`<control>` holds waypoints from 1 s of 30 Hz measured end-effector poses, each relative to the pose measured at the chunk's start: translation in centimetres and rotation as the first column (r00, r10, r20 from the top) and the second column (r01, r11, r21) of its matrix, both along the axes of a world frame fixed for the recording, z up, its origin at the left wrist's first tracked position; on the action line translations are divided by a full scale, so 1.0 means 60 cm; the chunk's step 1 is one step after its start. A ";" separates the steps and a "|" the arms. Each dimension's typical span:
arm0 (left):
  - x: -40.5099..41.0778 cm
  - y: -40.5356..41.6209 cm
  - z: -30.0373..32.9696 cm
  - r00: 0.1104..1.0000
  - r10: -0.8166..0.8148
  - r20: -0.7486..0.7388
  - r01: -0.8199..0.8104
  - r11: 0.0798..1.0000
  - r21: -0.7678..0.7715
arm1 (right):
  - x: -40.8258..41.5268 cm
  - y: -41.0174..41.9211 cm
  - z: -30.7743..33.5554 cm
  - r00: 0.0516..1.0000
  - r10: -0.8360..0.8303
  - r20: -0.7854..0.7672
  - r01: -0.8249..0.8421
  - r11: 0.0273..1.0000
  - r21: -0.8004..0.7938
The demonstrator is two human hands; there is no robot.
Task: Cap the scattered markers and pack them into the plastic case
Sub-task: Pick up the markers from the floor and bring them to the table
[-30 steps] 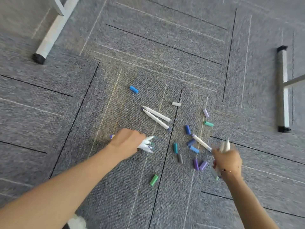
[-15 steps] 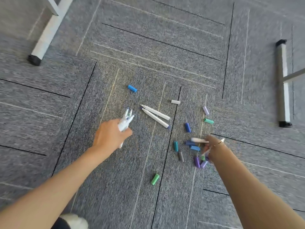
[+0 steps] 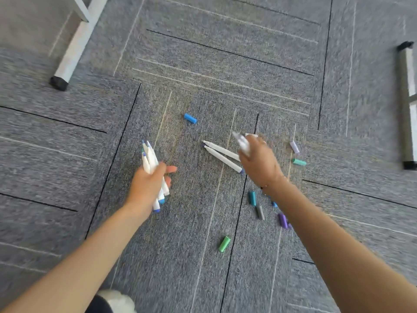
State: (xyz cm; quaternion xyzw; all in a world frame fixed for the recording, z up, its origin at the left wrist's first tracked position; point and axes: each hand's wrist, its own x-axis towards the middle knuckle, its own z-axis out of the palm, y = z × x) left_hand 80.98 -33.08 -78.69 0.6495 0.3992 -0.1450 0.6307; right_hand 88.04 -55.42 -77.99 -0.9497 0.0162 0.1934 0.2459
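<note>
Kneeling over grey carpet (image 3: pixel 67 136), my left hand (image 3: pixel 147 188) clamps a bundle of uncapped markers (image 3: pixel 151 170), my right hand (image 3: pixel 259 162) grips another (image 3: pixel 242 142); light, stiff, slippery barrels, best pinched mid-shaft, with two (image 3: pixel 222 155) lying between.

You are looking down at a grey carpet-tile floor (image 3: pixel 203 53) crossed by thin black and pale lines. A white furniture leg (image 3: pixel 74 48) (black-capped foot) angles in at upper left; another frame leg (image 3: pixel 407 105) lies at right.
</note>
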 end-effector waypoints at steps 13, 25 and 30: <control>-0.016 -0.065 -0.007 0.985 -0.035 -0.167 0.070 0.976 0.208 | -0.018 0.069 -0.037 0.971 -0.041 -0.236 0.029 0.998 -0.054; 0.023 -0.140 -0.023 0.821 -0.515 -0.248 0.543 0.568 0.619 | -0.092 -0.003 -0.011 0.817 -0.543 -0.195 0.570 0.709 0.415; 0.009 -0.095 -0.003 0.897 -0.348 0.271 0.188 0.857 0.480 | -0.088 0.061 -0.007 0.860 -0.485 0.157 0.324 0.759 0.564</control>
